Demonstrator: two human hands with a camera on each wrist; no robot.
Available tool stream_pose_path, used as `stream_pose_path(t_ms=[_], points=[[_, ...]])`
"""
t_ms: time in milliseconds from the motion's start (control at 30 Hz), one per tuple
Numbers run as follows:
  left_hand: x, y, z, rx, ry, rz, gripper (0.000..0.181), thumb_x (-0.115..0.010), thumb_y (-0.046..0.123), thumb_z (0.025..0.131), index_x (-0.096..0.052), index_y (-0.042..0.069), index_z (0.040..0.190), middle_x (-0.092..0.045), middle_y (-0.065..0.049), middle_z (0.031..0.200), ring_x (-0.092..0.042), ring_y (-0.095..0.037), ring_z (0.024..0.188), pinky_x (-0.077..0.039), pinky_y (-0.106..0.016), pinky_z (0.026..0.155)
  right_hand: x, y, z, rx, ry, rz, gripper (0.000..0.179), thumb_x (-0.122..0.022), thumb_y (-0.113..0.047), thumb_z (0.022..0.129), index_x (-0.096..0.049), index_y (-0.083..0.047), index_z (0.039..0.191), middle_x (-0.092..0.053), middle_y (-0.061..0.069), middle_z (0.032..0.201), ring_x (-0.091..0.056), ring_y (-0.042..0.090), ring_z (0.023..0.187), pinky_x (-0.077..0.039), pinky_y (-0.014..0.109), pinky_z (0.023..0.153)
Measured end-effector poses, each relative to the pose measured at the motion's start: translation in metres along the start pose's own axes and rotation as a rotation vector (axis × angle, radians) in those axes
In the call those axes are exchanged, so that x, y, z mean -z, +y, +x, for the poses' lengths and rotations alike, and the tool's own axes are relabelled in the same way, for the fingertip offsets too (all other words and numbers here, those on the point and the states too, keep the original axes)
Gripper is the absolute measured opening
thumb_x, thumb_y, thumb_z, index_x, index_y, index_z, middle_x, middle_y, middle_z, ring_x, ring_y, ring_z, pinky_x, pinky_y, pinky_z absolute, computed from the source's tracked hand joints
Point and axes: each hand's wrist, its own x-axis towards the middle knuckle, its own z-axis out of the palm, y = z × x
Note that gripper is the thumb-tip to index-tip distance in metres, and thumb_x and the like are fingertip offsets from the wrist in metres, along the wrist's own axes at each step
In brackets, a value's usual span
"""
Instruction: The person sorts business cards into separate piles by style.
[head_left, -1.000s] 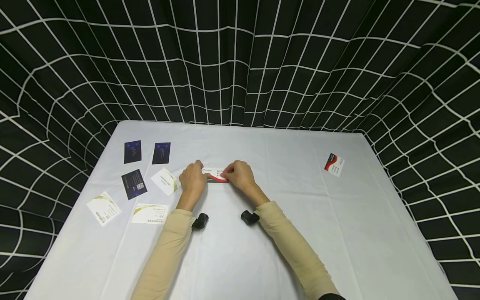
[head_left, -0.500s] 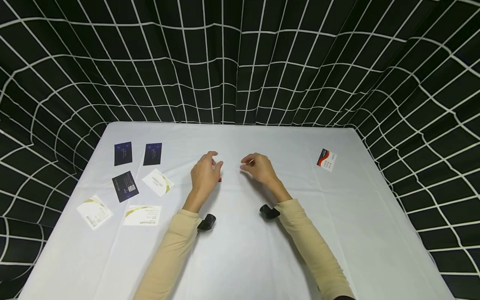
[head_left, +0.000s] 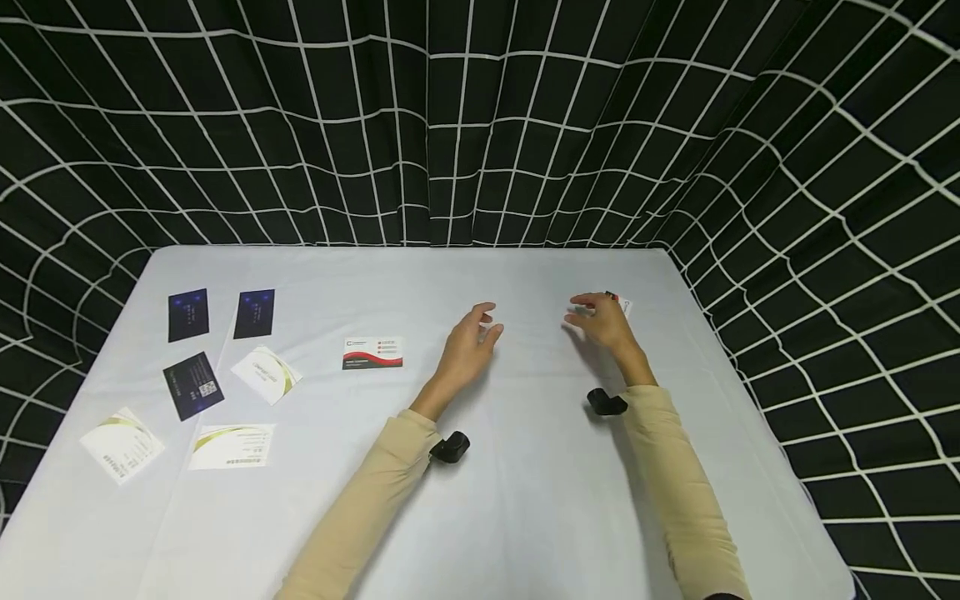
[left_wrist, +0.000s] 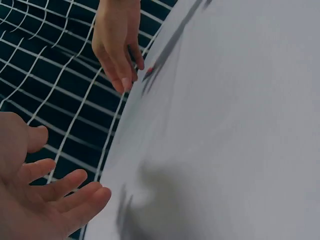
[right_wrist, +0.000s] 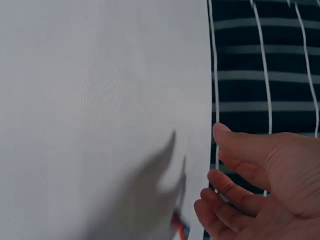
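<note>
A white business card with a red and black wave [head_left: 372, 352] lies flat left of my left hand. That left hand [head_left: 465, 348] hovers over the middle of the table, its fingers apart and holding nothing. My right hand [head_left: 607, 325] reaches toward the far right, thumb and fingers spread with nothing between them. Just behind it, a second red, black and white card [head_left: 625, 307] is mostly covered by the hand in the head view. In the right wrist view a corner of that card [right_wrist: 180, 227] shows below the fingers [right_wrist: 215, 225].
On the left of the white-covered table [head_left: 510, 500] lie dark blue cards [head_left: 255, 314], a dark card with a QR code [head_left: 193, 386], and several white and gold cards [head_left: 232, 447]. Black curtain with a white grid [head_left: 375, 125] stands around the table's far edge and sides.
Both hands let go of the red and black card, leaving it flat on the table. They moved right, the right hand to the far card. The head view turned right.
</note>
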Motion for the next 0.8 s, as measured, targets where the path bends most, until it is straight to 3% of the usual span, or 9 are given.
stream_pose_path(t_ms=[267,500,667,800], points=[[-0.033,0.007,0.015,0.065,-0.136,-0.192,0.056,-0.044,0.031,0.105,-0.027,0.005,0.152,-0.046,-0.022,0.144,-0.05,-0.037,0.129,-0.043,-0.047,0.103,0.027,0.048,-0.001,-0.018,0.029,-0.041,0.053,-0.069,-0.008,0.088,-0.048,0.016,0.131,-0.045,0.037,0.135,-0.036,0.049,0.131,-0.026,0.056,0.111],[-0.065,0.014,0.018,0.085,-0.195,-0.311,0.052,-0.035,0.029,0.108,-0.027,0.004,0.153,-0.043,-0.022,0.147,-0.044,-0.035,0.134,-0.036,-0.044,0.11,0.04,0.079,0.01,-0.037,-0.058,-0.059,0.058,-0.065,-0.003,0.09,-0.039,0.022,0.134,-0.027,0.042,0.144,-0.022,0.054,0.138,-0.017,0.057,0.114],[-0.083,0.018,0.019,0.092,-0.236,-0.426,0.052,-0.032,0.029,0.108,-0.025,0.004,0.153,-0.036,-0.022,0.152,-0.036,-0.03,0.141,-0.036,-0.038,0.111,0.045,0.085,0.019,-0.008,-0.087,-0.087,0.06,-0.067,-0.005,0.089,-0.039,0.022,0.134,-0.035,0.042,0.139,-0.028,0.054,0.134,-0.02,0.058,0.113],[-0.091,0.017,0.021,0.083,-0.258,-0.48,0.052,-0.03,0.028,0.109,-0.023,0.002,0.154,-0.031,-0.023,0.154,-0.034,-0.03,0.142,-0.035,-0.037,0.111,0.05,0.084,0.028,-0.021,-0.14,-0.152,0.055,-0.075,-0.008,0.083,-0.049,0.017,0.126,-0.05,0.038,0.121,-0.043,0.049,0.118,-0.033,0.057,0.103]])
